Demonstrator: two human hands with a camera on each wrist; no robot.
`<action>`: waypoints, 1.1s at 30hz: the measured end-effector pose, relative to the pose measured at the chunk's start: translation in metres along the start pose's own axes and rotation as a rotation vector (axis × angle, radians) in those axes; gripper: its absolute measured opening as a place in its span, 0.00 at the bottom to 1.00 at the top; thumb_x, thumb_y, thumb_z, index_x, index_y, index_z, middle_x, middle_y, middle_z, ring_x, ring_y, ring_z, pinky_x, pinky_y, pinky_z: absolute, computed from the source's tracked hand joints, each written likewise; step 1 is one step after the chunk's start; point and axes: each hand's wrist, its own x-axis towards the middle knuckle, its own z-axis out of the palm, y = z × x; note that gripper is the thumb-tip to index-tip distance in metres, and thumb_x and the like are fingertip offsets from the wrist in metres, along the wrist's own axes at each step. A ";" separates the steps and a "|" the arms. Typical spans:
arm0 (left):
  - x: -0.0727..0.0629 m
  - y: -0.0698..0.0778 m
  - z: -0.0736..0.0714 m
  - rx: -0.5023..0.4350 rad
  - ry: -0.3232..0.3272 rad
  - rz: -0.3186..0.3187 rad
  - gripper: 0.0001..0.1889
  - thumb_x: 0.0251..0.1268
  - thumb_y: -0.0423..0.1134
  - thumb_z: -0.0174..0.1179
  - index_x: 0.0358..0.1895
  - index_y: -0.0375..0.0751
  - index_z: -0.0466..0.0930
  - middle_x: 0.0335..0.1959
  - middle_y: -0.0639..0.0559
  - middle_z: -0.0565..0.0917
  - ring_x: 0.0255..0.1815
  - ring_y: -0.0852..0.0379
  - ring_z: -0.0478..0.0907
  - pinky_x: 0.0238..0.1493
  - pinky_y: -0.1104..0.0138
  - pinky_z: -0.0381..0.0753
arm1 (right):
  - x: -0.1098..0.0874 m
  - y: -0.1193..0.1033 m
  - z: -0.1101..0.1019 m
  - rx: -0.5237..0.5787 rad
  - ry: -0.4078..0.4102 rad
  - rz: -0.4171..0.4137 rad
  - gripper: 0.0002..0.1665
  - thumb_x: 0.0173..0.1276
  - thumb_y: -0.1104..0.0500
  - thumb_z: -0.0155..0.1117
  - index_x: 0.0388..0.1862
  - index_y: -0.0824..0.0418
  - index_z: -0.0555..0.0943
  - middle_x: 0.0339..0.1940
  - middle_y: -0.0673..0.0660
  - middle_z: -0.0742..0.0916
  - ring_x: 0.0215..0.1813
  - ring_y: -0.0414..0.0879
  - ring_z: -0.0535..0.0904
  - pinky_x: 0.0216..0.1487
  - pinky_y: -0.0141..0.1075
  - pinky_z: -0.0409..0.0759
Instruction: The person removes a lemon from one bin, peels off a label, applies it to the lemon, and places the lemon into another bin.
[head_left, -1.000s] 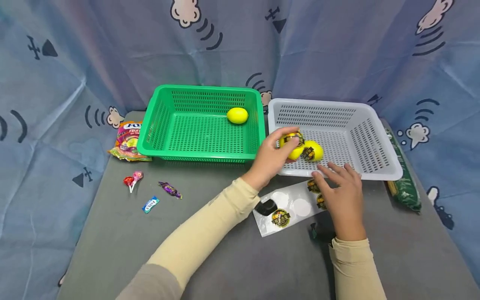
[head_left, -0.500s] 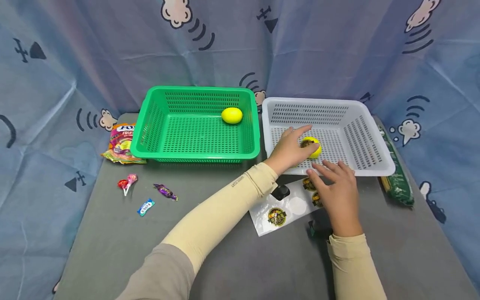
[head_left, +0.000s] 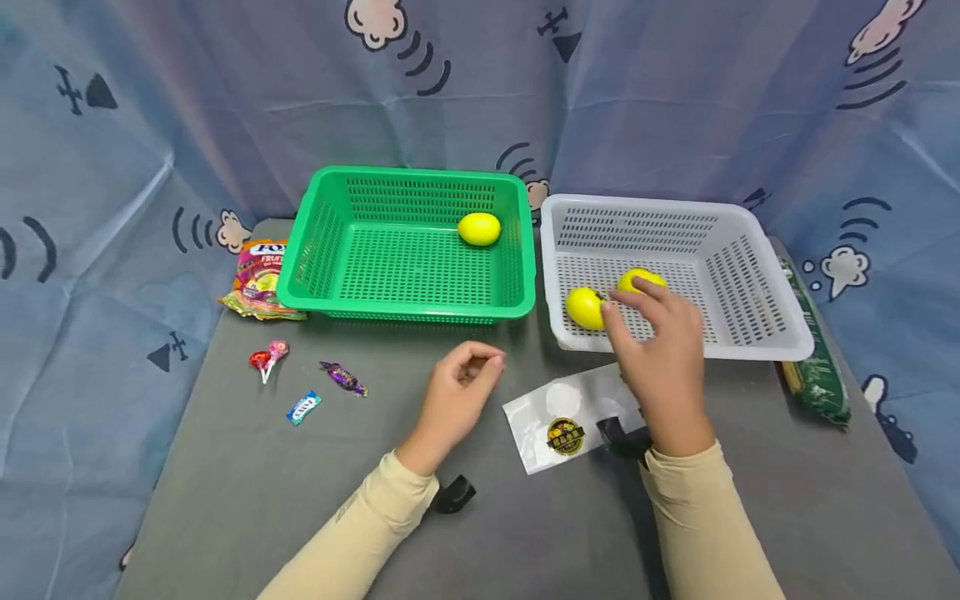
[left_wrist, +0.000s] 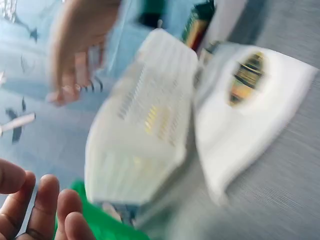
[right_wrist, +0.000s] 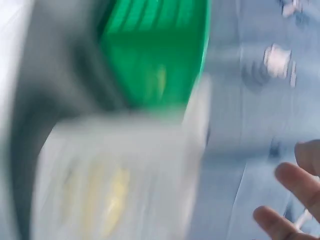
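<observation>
Two yellow lemons lie in the white basket [head_left: 750, 287]: the nearer lemon [head_left: 585, 309] at its front left, the other lemon [head_left: 642, 279] just behind and partly hidden by my right hand. My right hand [head_left: 663, 358] hovers over the basket's front rim, fingers spread and bent, apparently holding nothing. My left hand [head_left: 457, 400] is above the table in front of the green basket [head_left: 405, 312], fingers loosely curled; in the left wrist view nothing is between its fingers [left_wrist: 45, 205]. A single lemon [head_left: 479, 229] sits in the green basket. Between my hands lies a white sticker sheet [head_left: 536, 429] with a round black-and-gold sticker [head_left: 565, 436].
Left on the table are lollipops [head_left: 268, 360], a purple-wrapped candy [head_left: 343, 378], a blue candy [head_left: 303, 407] and a candy bag [head_left: 258, 283] beside the green basket. A green package [head_left: 817, 383] lies right of the white basket. A patterned curtain [head_left: 480, 83] hangs behind.
My left hand has let go of a lemon in the white basket and drawn back left toward me. My right hand has moved slightly left and forward, over the basket's front edge.
</observation>
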 end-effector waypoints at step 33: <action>0.288 0.013 -0.040 1.087 -0.843 -0.114 0.29 0.72 0.24 0.53 0.72 0.52 0.80 0.81 0.45 0.65 0.76 0.42 0.62 0.65 0.54 0.70 | -0.004 -0.066 0.106 -0.087 -0.241 -0.160 0.16 0.73 0.49 0.75 0.53 0.56 0.93 0.73 0.73 0.77 0.77 0.68 0.68 0.77 0.55 0.65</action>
